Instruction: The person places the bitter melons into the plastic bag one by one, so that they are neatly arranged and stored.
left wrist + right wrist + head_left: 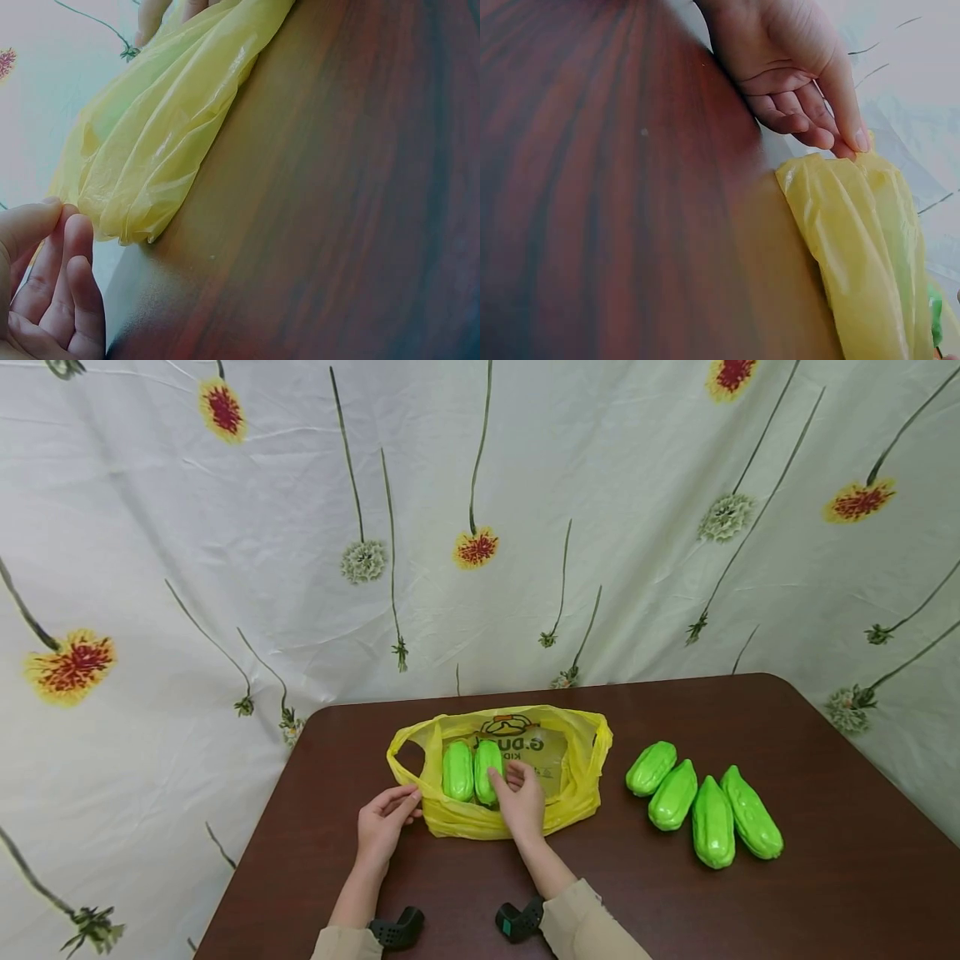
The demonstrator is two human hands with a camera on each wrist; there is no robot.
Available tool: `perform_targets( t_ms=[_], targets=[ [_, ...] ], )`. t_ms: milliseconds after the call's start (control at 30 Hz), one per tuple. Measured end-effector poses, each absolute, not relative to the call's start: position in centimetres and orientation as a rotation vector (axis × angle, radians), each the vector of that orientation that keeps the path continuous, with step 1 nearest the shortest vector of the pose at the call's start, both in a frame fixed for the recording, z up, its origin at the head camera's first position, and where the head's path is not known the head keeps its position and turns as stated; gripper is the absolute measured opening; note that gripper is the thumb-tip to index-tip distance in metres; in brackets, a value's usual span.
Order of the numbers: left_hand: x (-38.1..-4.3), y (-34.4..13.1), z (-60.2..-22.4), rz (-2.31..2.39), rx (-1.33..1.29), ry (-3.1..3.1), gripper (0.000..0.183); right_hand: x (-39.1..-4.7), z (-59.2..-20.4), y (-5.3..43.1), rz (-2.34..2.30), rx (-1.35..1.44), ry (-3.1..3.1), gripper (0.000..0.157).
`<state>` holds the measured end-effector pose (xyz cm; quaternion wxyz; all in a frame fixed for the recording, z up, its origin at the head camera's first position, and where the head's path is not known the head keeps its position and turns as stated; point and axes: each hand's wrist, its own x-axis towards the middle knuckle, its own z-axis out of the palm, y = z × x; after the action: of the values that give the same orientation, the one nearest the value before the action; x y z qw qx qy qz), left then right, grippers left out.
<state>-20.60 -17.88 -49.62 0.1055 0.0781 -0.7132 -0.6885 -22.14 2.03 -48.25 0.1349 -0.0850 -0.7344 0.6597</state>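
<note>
Yellow bag (472, 824), pinched by left hand (384, 828), green piece (486, 760) beside right hand (524, 802)

6 green vegetables (713, 825), 1 bag (468, 823), 2 hands (382, 824), 1 table (840, 835)

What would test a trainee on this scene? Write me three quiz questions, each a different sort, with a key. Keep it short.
1. How many green pieces lie on the table outside the yellow bag?

2. Choose one. The person's left grip is pinching:
A) a green piece
B) the edge of the yellow bag
C) nothing

3. True or false: in the head view, the loose green pieces lie to the left of the bag.

Key:
1. Four.
2. B.
3. False; they lie to its right.
</note>
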Motion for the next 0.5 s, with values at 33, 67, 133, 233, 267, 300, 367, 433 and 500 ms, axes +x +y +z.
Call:
perform_targets(
  t_ms=[33,67,133,233,267,300,367,433,500],
  targets=[
    [-20.6,-17.9,-49.6,-2.025,0.229,-2.102,0.032,-22.1,-48.2,2.1,1.927,-0.249,-2.118,0.048],
    [-20.6,-17.8,-49.7,-2.022,0.228,-2.103,0.032,-22.2,-48.1,2.2,1.937,-0.245,-2.108,0.048],
    [-20.7,-17.8,-49.8,-2.016,0.229,-2.102,0.031,-22.2,-47.9,2.4,1.956,-0.239,-2.079,0.047],
    [-20.8,-17.8,-49.8,-2.011,0.231,-2.101,0.029,-22.4,-47.4,2.7,1.987,-0.231,-2.032,0.046],
    [-20.8,-17.8,-49.8,-2.009,0.232,-2.099,0.028,-22.4,-47.1,2.9,1.997,-0.220,-2.014,0.045],
    [-20.8,-17.8,-49.8,-2.008,0.234,-2.099,0.028,-22.4,-46.9,3.0,2.009,-0.208,-1.996,0.045],
    [-20.7,-17.8,-49.7,-2.007,0.233,-2.099,0.028,-22.4,-46.4,3.4,2.020,-0.186,-1.974,0.044],
    [-20.7,-17.8,-49.6,-2.010,0.226,-2.098,0.029,-22.4,-45.8,3.8,2.029,-0.173,-1.963,0.045],
    [-20.6,-17.8,-49.6,-2.015,0.221,-2.099,0.030,-22.3,-45.3,4.2,2.036,-0.163,-1.959,0.046]
  ],
)
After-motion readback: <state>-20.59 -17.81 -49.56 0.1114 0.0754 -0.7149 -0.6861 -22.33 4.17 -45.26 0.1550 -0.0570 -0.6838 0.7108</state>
